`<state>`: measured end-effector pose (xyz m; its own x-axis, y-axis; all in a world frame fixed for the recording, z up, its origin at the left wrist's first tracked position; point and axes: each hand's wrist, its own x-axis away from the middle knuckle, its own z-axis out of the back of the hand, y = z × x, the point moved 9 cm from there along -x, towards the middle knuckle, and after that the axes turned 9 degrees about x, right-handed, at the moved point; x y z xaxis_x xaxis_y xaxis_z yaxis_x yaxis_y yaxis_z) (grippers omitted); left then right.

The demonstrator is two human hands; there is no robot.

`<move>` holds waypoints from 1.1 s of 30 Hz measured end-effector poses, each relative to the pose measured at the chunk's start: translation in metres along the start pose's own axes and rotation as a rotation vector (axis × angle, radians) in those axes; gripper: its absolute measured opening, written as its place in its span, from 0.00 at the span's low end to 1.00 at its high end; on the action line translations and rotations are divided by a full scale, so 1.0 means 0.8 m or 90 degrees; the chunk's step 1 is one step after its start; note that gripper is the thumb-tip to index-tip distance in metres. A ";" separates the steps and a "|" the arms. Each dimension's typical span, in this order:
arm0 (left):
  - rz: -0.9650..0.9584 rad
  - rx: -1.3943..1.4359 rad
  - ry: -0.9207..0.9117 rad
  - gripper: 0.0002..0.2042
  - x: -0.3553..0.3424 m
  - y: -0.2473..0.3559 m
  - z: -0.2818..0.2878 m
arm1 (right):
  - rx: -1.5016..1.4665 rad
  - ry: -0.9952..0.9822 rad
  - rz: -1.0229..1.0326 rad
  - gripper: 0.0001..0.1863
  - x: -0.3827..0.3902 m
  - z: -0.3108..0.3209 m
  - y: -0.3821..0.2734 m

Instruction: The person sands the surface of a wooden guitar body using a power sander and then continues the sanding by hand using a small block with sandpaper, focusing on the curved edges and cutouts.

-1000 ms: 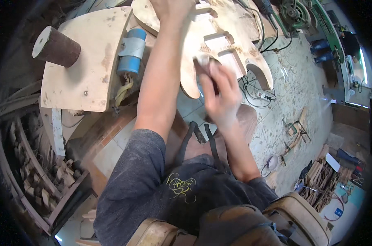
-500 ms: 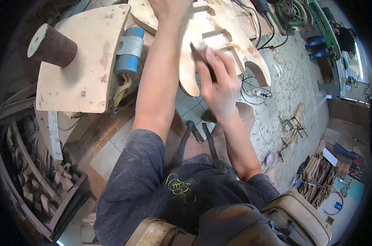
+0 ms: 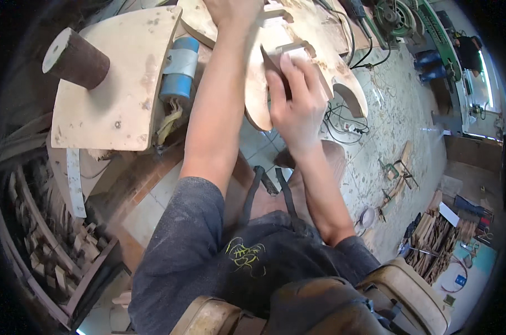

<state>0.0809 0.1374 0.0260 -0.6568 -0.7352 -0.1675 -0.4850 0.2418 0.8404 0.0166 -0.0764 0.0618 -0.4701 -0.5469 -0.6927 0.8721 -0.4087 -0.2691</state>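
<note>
A pale wooden guitar body [image 3: 256, 103] with routed cavities and curved horns lies at the top centre. My left hand [image 3: 233, 12] reaches onto its far part at the top edge; its fingers are hidden beyond the picture. My right hand [image 3: 297, 100] is closed on a dark brown sanding piece [image 3: 272, 58], pressed on the body beside a cavity. To the left, a brown abrasive-covered cylinder [image 3: 83, 61] stands up from a pale plywood board [image 3: 105, 125]. A blue cylindrical motor [image 3: 175, 84] with a pale band sits between that board and my left forearm.
Green power tool [image 3: 395, 22] and cables at upper right. A person [image 3: 462, 56] is at far right. Clamped wood [image 3: 398, 178] lies on the speckled floor [image 3: 370, 151]. Wood offcuts [image 3: 58, 234] fill a rack at left; thin strips [image 3: 434, 240] pile at lower right.
My right hand and the sanding piece have moved up and slightly left along the guitar body over the last second. My left arm stays in about the same place.
</note>
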 end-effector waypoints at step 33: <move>-0.452 -0.783 0.207 0.27 -0.012 0.033 0.026 | 0.055 0.046 -0.031 0.15 0.030 0.000 0.002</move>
<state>0.0622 0.1639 0.0389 -0.2558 -0.6146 -0.7462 0.2549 -0.7874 0.5612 0.0066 -0.0900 0.0444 -0.4975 -0.4729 -0.7273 0.8323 -0.4966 -0.2464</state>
